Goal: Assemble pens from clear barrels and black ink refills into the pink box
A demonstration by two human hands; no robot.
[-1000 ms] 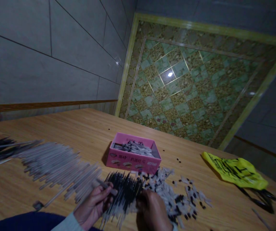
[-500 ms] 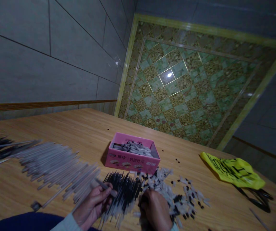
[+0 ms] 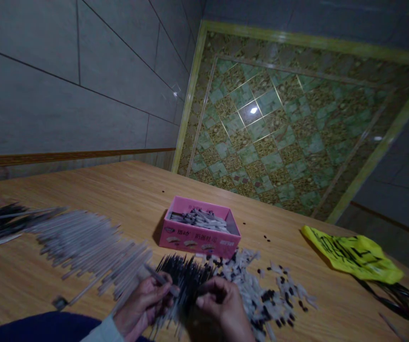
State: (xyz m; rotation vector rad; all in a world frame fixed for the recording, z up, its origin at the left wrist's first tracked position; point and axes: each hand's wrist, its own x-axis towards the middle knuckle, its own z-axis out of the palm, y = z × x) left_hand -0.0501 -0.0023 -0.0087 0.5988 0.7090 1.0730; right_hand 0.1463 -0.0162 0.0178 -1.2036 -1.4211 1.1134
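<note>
A slim grey pen barrel (image 3: 160,277) is pinched between the thumb and fingers of my left hand (image 3: 150,297), at the lower middle. Just to its right, my right hand (image 3: 222,304) has its thumb and forefinger curled toward each other over the edge of the dark refills (image 3: 186,278); whether something small sits between them is too blurred to tell. Right of that hand lies a heap of small clear and black caps (image 3: 250,285). On the left, many translucent barrels (image 3: 86,242) lie side by side.
Behind the refills stands a pink box (image 3: 199,241) filled with pen parts. A yellow bag (image 3: 354,254) with black straps lies at the right of the wooden table (image 3: 119,185). Dark sticks (image 3: 1,218) lie far left, beside a tiled wall.
My right hand has lifted from the cap heap and moved left toward my left hand, its fingers now turned to face the barrel. The view has shifted slightly.
</note>
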